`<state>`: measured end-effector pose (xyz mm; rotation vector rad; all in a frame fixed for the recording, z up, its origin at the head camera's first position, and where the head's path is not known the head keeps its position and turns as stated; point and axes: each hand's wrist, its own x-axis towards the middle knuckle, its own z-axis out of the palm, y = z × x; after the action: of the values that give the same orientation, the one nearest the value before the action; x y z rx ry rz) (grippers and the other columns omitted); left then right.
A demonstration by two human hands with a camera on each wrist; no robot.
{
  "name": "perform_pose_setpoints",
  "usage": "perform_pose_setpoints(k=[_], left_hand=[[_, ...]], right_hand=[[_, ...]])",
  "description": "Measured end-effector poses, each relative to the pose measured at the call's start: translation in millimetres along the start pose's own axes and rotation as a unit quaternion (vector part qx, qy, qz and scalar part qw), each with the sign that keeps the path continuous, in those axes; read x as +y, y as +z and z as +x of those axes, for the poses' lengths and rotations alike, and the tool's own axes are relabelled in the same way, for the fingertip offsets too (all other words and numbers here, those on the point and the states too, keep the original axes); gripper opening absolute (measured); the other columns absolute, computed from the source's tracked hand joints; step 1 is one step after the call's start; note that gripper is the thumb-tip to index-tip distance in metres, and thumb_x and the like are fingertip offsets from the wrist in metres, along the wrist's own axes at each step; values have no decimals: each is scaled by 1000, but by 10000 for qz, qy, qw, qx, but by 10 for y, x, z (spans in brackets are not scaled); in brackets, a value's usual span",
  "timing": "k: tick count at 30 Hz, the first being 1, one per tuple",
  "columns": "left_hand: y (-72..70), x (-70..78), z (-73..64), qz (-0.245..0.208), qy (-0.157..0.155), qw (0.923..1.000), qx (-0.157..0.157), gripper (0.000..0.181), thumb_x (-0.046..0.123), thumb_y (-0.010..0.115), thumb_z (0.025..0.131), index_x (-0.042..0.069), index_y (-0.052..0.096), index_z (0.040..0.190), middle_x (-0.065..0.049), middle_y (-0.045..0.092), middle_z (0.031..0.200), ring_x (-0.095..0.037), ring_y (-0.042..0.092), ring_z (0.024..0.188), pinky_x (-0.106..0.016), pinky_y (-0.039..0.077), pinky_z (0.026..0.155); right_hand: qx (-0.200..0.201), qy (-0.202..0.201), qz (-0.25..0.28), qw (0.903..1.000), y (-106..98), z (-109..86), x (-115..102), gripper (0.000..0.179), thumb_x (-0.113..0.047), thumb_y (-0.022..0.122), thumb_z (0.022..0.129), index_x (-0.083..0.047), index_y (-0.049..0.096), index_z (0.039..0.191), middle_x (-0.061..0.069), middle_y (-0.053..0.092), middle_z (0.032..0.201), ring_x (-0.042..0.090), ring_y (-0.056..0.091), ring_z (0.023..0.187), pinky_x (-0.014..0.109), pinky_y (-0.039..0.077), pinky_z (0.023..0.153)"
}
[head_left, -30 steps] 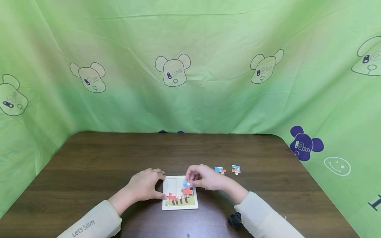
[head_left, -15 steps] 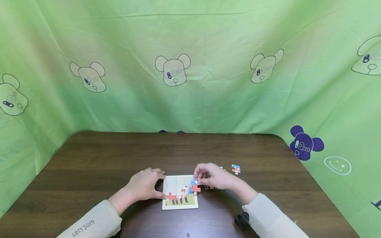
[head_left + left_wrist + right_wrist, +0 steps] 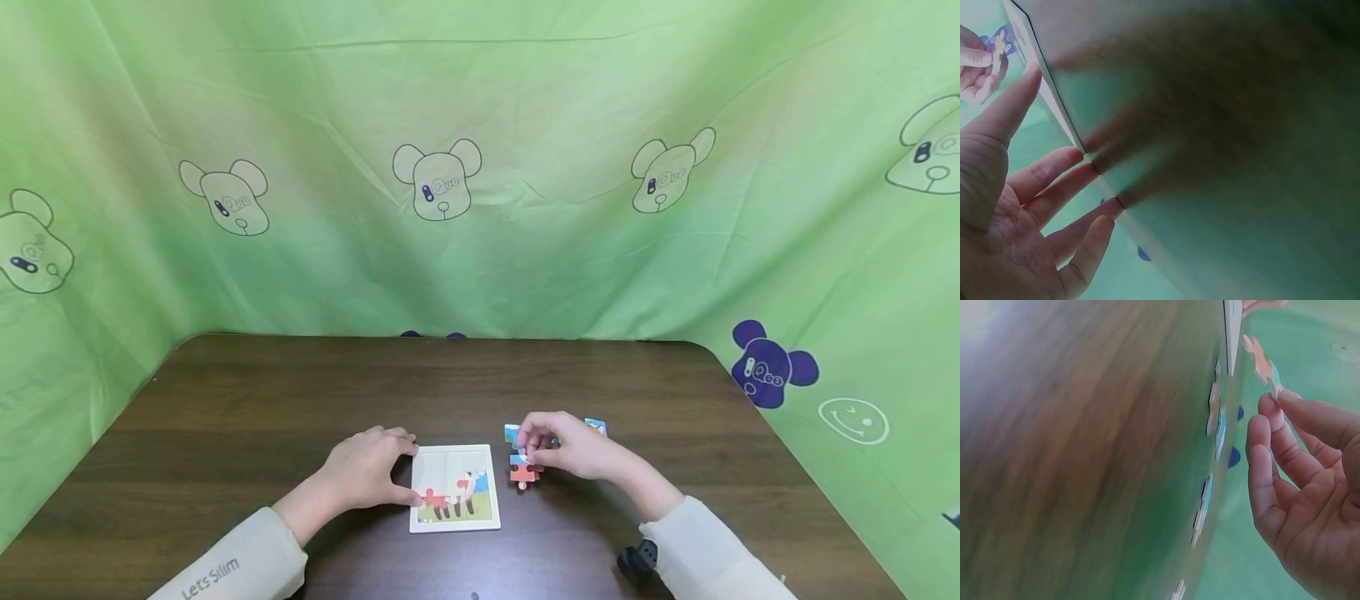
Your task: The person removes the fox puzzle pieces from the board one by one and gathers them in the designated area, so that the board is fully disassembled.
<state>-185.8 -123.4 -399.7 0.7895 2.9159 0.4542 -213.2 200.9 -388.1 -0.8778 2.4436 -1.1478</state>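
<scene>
A pale square puzzle tray (image 3: 450, 463) lies on the table, its lower part filled with pieces showing dark legs on green grass and a bit of orange body. At its left side rests my left hand (image 3: 369, 469), thumb on the edge and fingers extended by the upper left corner; the left wrist view shows those fingers nearly straight. Right of the tray, my right hand (image 3: 573, 446) pinches an orange and blue puzzle piece (image 3: 523, 474) between thumb and fingertips. In the right wrist view that piece (image 3: 1261, 359) is held up, clear of the tabletop.
Loose pieces lie around the right hand: a blue one (image 3: 512, 433) left of the fingers, another (image 3: 596, 426) behind the hand, others partly hidden by it. A dark wood table (image 3: 300, 383) spreads out before a green printed curtain (image 3: 525, 250).
My right hand has moved right with the pinched piece, from over the tray to beside it. A piece with an animal head and blue background now shows in the tray. My left hand has stayed put.
</scene>
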Motion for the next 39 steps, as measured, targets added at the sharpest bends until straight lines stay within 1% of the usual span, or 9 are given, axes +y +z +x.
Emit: perform_pose_setpoints(k=[4,9,14,18,22,27,32,36,39], left_hand=[[2,-5,0,7,2,10000,-8,60,48,86,70,11,74,116,-7,66,130,-33,61,117,-50,53,90],[5,-8,5,38,18,10000,-6,60,49,85,70,12,74,116,-7,67,130,-32,62,116,-50,53,88],[6,-9,4,61,58,10000,10,59,48,86,70,13,74,115,-7,67,129,-32,62,115,-50,54,88],[5,-11,3,64,54,10000,21,59,48,85,70,13,74,115,-7,67,129,-32,62,115,-50,54,88],[4,-9,4,41,43,10000,17,59,48,85,70,13,74,115,-7,67,129,-32,62,116,-50,54,87],[3,-3,0,25,32,10000,16,59,48,86,70,13,74,115,-7,67,129,-32,62,115,-50,54,86],[7,-5,-4,95,96,9999,51,60,49,85,69,12,74,115,-7,67,128,-31,63,114,-49,54,86],[8,-7,3,146,117,9998,63,60,50,85,69,13,74,115,-7,67,128,-31,63,114,-48,54,86],[8,-7,4,137,96,9999,35,61,51,85,69,13,74,115,-7,67,128,-31,63,114,-48,54,87]], right_hand=[[59,0,-29,10000,-58,-68,54,10,0,66,90,-5,63,97,2,65,82,3,57,76,23,49,71],[121,120,-101,9998,-132,-152,116,10,0,66,90,-6,63,98,0,64,83,2,58,77,23,48,70],[144,81,-27,9999,-199,-238,185,10,0,66,90,-3,63,99,2,64,83,3,58,77,23,49,70],[194,159,-35,9997,-247,-277,237,9,-2,66,91,-3,63,98,2,64,82,3,58,77,23,48,70],[226,246,-168,9993,-279,-302,293,9,-1,66,91,-4,63,98,1,64,82,2,57,76,22,48,69],[205,303,-134,9992,-289,-324,344,9,0,66,90,-3,63,98,2,64,83,3,56,75,21,48,68],[176,305,-152,9993,-295,-330,342,9,1,66,90,-2,63,98,4,64,83,3,56,75,21,48,68],[146,396,-298,9987,-300,-317,332,9,1,65,90,-3,63,98,4,65,84,3,56,76,21,48,69],[146,378,-413,9983,-298,-303,329,9,2,65,90,-2,63,98,4,65,85,2,55,76,22,48,69]])
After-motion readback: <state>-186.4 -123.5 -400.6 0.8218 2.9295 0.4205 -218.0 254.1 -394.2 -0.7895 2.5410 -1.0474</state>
